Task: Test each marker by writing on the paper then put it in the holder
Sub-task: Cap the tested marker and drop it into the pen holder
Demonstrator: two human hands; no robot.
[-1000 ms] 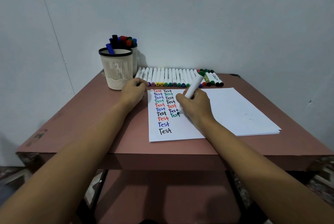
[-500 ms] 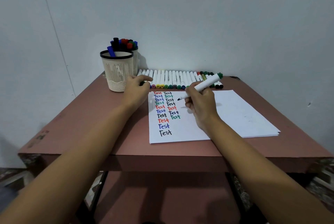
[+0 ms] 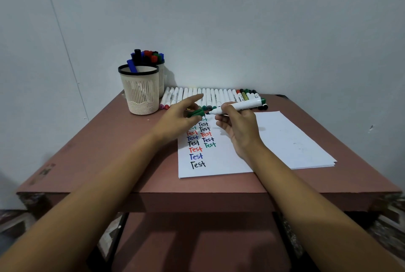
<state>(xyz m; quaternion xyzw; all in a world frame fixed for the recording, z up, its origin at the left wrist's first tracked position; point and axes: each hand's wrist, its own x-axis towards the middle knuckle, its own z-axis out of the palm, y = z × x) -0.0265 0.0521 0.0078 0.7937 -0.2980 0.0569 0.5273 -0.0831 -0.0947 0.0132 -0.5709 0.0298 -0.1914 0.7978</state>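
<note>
Above the top edge of the paper [image 3: 285,140], the right hand [image 3: 241,127] grips a white marker [image 3: 241,105], held about level with its bare tip pointing left. The left hand [image 3: 177,118] pinches the green cap [image 3: 196,113], index finger stretched out; the cap is near the tip, not touching it. The holder [image 3: 140,94] stands at the back left of the desk [image 3: 109,151], with a blue marker [image 3: 132,66] inside. A row of markers [image 3: 210,96] lies along the back.

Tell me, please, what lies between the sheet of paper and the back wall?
A row of markers lying side by side on the table, shown in the head view.
</note>
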